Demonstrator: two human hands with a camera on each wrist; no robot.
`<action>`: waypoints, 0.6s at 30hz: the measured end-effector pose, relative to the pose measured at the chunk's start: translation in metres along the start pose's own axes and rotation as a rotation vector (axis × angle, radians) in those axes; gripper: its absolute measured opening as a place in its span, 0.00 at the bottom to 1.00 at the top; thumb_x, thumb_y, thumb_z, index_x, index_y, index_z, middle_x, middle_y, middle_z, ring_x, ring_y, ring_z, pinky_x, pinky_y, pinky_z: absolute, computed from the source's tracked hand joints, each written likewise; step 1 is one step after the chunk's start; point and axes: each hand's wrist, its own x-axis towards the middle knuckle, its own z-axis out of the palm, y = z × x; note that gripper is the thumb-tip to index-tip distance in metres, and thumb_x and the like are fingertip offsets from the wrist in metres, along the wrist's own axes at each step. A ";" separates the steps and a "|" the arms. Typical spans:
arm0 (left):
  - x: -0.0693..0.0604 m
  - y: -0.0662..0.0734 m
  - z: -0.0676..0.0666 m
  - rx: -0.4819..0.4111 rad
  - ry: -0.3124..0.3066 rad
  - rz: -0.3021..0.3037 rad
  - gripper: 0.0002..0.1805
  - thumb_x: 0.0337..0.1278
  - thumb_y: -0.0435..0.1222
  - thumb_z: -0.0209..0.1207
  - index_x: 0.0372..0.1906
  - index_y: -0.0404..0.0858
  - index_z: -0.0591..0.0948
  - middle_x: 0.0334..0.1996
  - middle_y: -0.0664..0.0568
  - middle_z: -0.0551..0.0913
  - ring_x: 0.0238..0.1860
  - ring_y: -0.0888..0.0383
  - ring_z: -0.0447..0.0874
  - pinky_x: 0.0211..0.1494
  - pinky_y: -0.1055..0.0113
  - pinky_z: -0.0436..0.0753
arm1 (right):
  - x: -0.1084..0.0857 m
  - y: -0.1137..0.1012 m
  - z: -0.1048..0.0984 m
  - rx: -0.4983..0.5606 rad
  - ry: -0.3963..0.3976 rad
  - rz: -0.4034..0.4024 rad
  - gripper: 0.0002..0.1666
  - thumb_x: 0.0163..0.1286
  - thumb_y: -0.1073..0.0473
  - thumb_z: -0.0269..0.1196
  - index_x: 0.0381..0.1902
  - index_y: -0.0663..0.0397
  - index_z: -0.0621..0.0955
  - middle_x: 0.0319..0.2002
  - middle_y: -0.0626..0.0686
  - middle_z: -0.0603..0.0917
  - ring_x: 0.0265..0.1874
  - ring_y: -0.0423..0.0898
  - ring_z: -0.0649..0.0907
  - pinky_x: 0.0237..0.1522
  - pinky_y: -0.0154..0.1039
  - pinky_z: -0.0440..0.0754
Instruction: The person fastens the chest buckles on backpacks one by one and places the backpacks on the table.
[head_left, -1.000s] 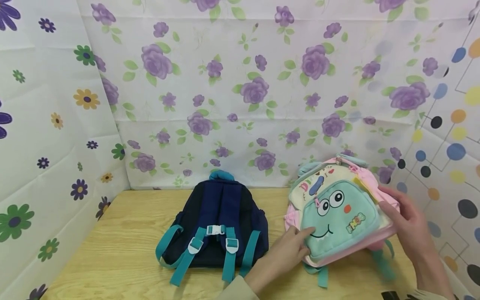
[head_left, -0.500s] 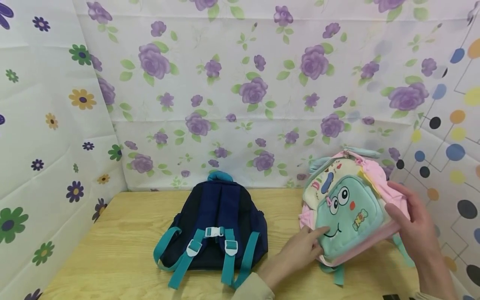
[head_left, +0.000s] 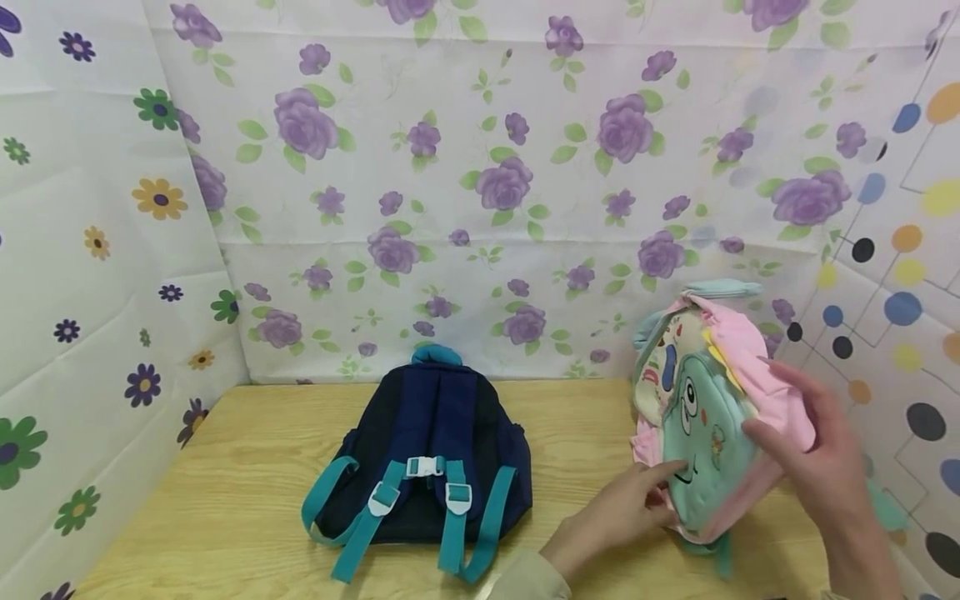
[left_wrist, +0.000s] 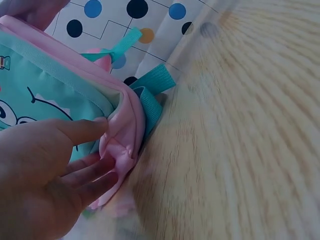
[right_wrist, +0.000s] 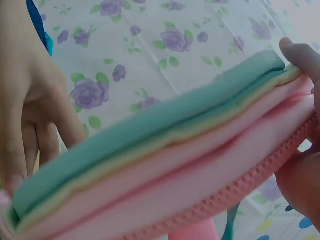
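Observation:
A small child's backpack (head_left: pixel 708 442), pale green, pink and cream with a cartoon face, stands tilted at the table's right side. My left hand (head_left: pixel 618 512) holds its lower left corner. In the left wrist view, the thumb lies against the green front pocket (left_wrist: pixel 65 92) and the other fingers touch the pink side (left_wrist: pixel 125 125). My right hand (head_left: pixel 821 454) grips the pink right side, thumb toward the front. The pink underside (right_wrist: pixel 165 185) fills much of the right wrist view. A second backpack (head_left: pixel 435 450), navy with teal straps, lies strap side up left of my hands.
The wooden table (head_left: pixel 210 492) meets a floral cloth wall (head_left: pixel 450 208) behind the backpacks. A dotted cloth wall (head_left: pixel 900 375) rises close beside my right hand. Teal straps (left_wrist: pixel 152 85) hang from the green and pink backpack.
Both hands have moved right with the green and pink backpack. It has turned so that its front faces more to the left and its pink right side shows more. The navy backpack stays put.

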 end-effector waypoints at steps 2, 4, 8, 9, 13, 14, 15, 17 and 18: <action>0.000 0.000 0.000 -0.042 -0.011 0.001 0.36 0.64 0.45 0.64 0.75 0.56 0.65 0.46 0.60 0.78 0.43 0.74 0.77 0.45 0.85 0.74 | -0.001 -0.001 0.003 0.000 0.003 0.000 0.45 0.59 0.78 0.66 0.73 0.49 0.68 0.65 0.46 0.69 0.47 0.40 0.74 0.36 0.22 0.80; 0.000 0.000 -0.001 -0.090 -0.032 -0.002 0.37 0.63 0.44 0.65 0.75 0.55 0.64 0.47 0.60 0.79 0.44 0.74 0.77 0.46 0.85 0.75 | -0.001 -0.002 0.006 -0.033 0.015 0.004 0.45 0.59 0.77 0.66 0.73 0.49 0.68 0.65 0.46 0.69 0.47 0.40 0.74 0.36 0.22 0.80; -0.003 0.001 -0.011 -0.111 -0.101 -0.007 0.41 0.62 0.45 0.65 0.77 0.52 0.60 0.54 0.60 0.78 0.47 0.72 0.76 0.50 0.83 0.75 | -0.001 -0.004 0.015 -0.124 0.035 0.003 0.45 0.61 0.74 0.67 0.73 0.48 0.67 0.66 0.45 0.68 0.48 0.41 0.73 0.37 0.21 0.80; -0.004 0.002 -0.014 -0.095 -0.114 -0.006 0.42 0.62 0.45 0.66 0.78 0.51 0.59 0.57 0.59 0.78 0.50 0.72 0.76 0.53 0.81 0.75 | -0.001 -0.005 0.017 -0.111 0.029 -0.002 0.45 0.61 0.75 0.67 0.74 0.48 0.67 0.66 0.46 0.67 0.49 0.41 0.73 0.37 0.21 0.81; -0.013 0.008 -0.031 -0.008 -0.115 -0.060 0.44 0.61 0.52 0.65 0.78 0.52 0.58 0.70 0.60 0.70 0.64 0.69 0.70 0.64 0.73 0.74 | -0.003 -0.010 0.027 -0.069 0.012 -0.024 0.45 0.60 0.76 0.66 0.73 0.50 0.67 0.67 0.48 0.67 0.51 0.43 0.72 0.39 0.22 0.82; -0.016 0.011 -0.035 0.000 -0.103 -0.089 0.43 0.61 0.53 0.64 0.77 0.54 0.59 0.71 0.60 0.69 0.67 0.68 0.69 0.66 0.70 0.74 | -0.004 -0.011 0.029 -0.077 0.011 -0.028 0.45 0.60 0.76 0.66 0.73 0.50 0.67 0.67 0.47 0.67 0.52 0.43 0.72 0.40 0.21 0.81; -0.019 0.013 -0.040 0.016 -0.084 -0.107 0.41 0.61 0.53 0.64 0.77 0.55 0.60 0.71 0.60 0.68 0.69 0.66 0.68 0.67 0.68 0.74 | -0.005 -0.012 0.031 -0.099 0.016 -0.031 0.45 0.60 0.76 0.66 0.73 0.49 0.67 0.67 0.47 0.67 0.52 0.42 0.73 0.41 0.21 0.81; -0.025 0.019 -0.051 0.027 -0.046 -0.139 0.39 0.62 0.54 0.63 0.75 0.57 0.62 0.71 0.62 0.68 0.70 0.65 0.68 0.67 0.64 0.75 | -0.007 -0.014 0.034 -0.142 0.035 -0.026 0.45 0.60 0.75 0.67 0.73 0.48 0.68 0.66 0.46 0.69 0.52 0.41 0.74 0.42 0.21 0.80; -0.028 0.022 -0.057 0.027 -0.029 -0.144 0.38 0.62 0.54 0.63 0.75 0.58 0.62 0.71 0.62 0.68 0.71 0.64 0.67 0.68 0.63 0.75 | -0.007 -0.015 0.035 -0.151 0.042 -0.020 0.45 0.60 0.75 0.67 0.73 0.48 0.68 0.66 0.47 0.70 0.51 0.41 0.74 0.42 0.21 0.80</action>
